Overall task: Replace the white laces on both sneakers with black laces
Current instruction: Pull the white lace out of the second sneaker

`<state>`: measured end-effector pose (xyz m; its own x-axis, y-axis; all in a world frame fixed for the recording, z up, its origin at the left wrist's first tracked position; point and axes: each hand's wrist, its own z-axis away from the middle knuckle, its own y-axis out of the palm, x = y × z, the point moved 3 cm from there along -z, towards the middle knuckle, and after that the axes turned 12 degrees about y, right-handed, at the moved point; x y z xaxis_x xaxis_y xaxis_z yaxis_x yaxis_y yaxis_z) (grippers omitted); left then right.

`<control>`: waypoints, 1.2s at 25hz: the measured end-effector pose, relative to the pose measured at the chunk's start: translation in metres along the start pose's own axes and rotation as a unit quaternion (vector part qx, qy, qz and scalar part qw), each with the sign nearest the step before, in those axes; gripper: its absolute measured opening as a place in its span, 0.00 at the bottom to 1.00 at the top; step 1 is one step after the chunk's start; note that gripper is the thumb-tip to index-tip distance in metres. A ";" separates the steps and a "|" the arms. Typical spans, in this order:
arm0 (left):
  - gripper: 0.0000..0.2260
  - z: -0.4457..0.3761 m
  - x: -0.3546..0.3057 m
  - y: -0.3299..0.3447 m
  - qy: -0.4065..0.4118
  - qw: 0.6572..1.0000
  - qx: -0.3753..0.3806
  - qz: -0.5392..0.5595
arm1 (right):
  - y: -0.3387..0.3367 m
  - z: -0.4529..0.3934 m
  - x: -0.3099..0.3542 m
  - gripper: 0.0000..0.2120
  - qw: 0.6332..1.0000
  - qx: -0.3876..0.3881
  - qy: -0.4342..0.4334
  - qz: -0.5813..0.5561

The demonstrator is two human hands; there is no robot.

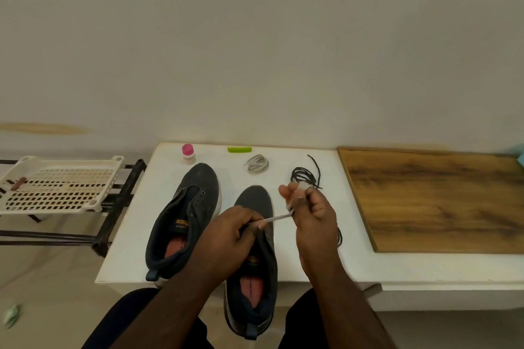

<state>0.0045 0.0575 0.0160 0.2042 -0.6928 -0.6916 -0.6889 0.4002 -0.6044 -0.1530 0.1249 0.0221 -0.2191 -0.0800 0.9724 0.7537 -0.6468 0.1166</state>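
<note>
Left hand (pixel 226 238) is pinching a white lace (pixel 276 217) over the right sneaker (pixel 255 258); right hand (pixel 310 214) is gripping its far end, wound around fingers. Left sneaker (pixel 184 218) is lying at nine o'clock, black lace (pixel 304 174) at one o'clock, a removed lace (pixel 257 164) at twelve.

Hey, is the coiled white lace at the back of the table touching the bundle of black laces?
Apart. The head view shows bare white table between the coiled white lace and the black lace bundle to its right.

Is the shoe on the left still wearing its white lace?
No, the left sneaker shows bare eyelets, and a bundled white lace lies apart on the white table.
</note>
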 end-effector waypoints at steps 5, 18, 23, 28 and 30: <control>0.05 -0.005 -0.003 -0.011 0.027 0.996 -0.050 -0.070 | 0.017 0.008 -0.013 0.17 0.930 0.082 0.037 0.356; 0.12 -0.002 0.003 0.008 -0.100 0.973 -0.001 0.208 | 0.020 0.015 -0.016 0.25 0.946 0.143 0.279 -0.080; 0.12 -0.002 -0.008 0.015 -0.059 0.987 0.034 0.144 | 0.023 0.015 -0.020 0.23 0.944 0.141 0.288 -0.070; 0.11 -0.003 -0.006 0.013 -0.098 0.986 -0.040 0.129 | 0.024 0.016 -0.018 0.22 0.939 0.152 0.294 -0.098; 0.12 -0.003 -0.003 0.010 -0.108 0.984 -0.056 0.129 | 0.026 0.016 -0.015 0.22 0.935 0.166 0.295 -0.105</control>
<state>-0.0051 0.0620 0.0136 0.1465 -0.4284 -0.8917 -0.8067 0.4700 -0.3583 -0.1202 0.1218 0.0139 -0.6137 -0.4462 0.6513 0.7851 -0.4318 0.4440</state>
